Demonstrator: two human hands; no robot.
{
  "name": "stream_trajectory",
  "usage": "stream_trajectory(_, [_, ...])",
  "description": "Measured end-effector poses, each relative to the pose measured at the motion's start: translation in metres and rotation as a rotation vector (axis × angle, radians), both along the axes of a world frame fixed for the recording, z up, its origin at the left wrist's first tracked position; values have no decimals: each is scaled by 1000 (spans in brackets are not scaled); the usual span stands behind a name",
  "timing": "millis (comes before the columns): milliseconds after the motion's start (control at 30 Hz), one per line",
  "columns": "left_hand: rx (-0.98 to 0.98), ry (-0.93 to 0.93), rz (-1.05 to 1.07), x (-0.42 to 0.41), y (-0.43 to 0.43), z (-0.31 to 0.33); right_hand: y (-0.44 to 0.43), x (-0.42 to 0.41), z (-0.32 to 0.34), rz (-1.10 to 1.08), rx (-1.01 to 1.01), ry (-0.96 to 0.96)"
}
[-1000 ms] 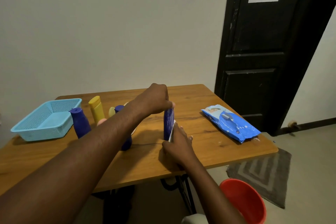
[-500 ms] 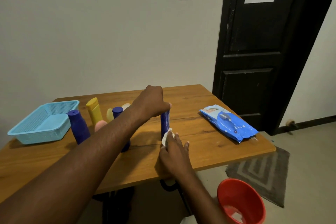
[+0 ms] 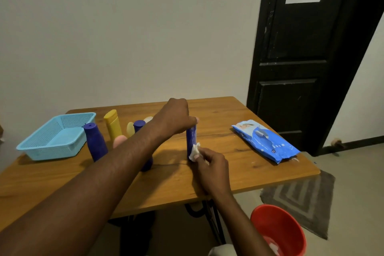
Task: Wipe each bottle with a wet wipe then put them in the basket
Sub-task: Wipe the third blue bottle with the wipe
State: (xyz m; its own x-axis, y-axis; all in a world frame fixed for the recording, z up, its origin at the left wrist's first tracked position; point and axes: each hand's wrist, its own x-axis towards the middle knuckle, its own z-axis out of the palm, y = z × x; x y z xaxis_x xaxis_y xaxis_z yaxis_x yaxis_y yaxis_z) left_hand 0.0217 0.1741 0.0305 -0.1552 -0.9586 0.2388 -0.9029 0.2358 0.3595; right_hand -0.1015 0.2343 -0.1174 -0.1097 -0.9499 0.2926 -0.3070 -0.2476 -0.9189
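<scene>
A slim dark blue bottle point(image 3: 190, 138) stands upright mid-table. My left hand point(image 3: 176, 117) grips its top. My right hand point(image 3: 212, 167) pinches a crumpled white wet wipe point(image 3: 195, 151) against the bottle's lower right side. Further left stand a larger blue bottle point(image 3: 95, 145), a yellow bottle point(image 3: 113, 123), another blue bottle point(image 3: 139, 125) partly hidden by my left forearm, and pale rounded bottles point(image 3: 130, 129). The light blue basket point(image 3: 41, 145) holds nothing and sits at the table's left.
A blue pack of wet wipes point(image 3: 265, 141) lies on the right of the wooden table point(image 3: 239, 172). A red bucket point(image 3: 279, 228) with used wipes stands on the floor below right, beside a grey mat point(image 3: 299, 199). A dark door point(image 3: 307, 58) is behind.
My right hand has bunched the wipe and shifted it up and to the right side of the bottle's lower part. My left hand still holds the top.
</scene>
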Motion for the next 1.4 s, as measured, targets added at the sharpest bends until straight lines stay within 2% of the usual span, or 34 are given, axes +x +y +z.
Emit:
stream_trajectory(100, [6,4,-4,-2,1,-1,-10,-2,14,-11,28,-259])
stream_trajectory(167, [1,11,-4,-2,2,-1,-16,-1,24,-20,88,-365])
stream_trajectory(267, [-1,25,3,0,3,-1,-21,2,23,-8,150,-251])
stream_trajectory(433, [7,48,15,7,4,-2,-3,14,20,28,134,-17])
stream_trajectory(600, [14,51,11,9,3,-1,5,29,35,125,100,-108])
stream_trajectory(867, [-3,90,33,10,4,-5,1,32,20,129,218,53])
stream_trajectory(1167, [-16,79,38,7,0,-6,6,42,40,135,91,-17])
stream_trajectory(1400, [-10,134,20,7,-1,-7,-4,32,21,86,195,29])
